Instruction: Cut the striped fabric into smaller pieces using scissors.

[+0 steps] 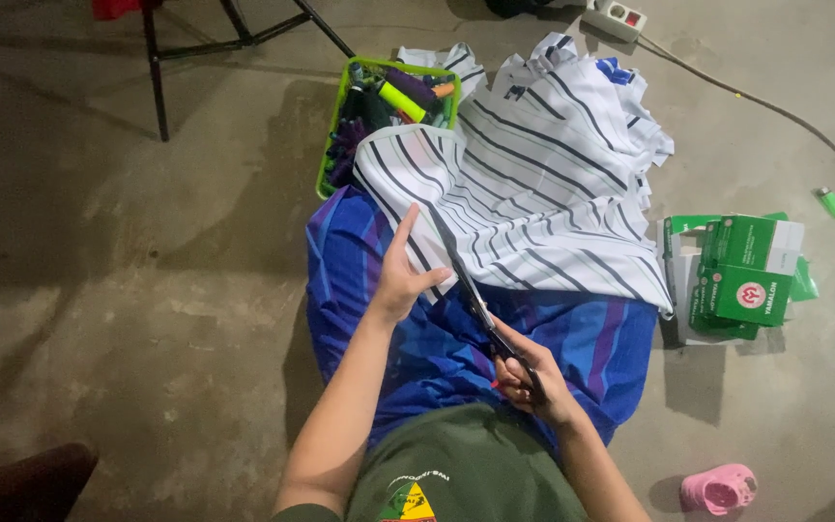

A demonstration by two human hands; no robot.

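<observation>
**Cutting striped cloth with scissors**

The right hand grips one pair of scissors, blades entering the white striped cloth. The left hand, fingers spread open, presses the cloth's edge flat beside the blades. A clean cut likely needs steady tension (kept just ahead of the blades). Beyond the cloth: one green basket. Right of the cloth: green boxes, one green lighter, one pink shoe.
</observation>
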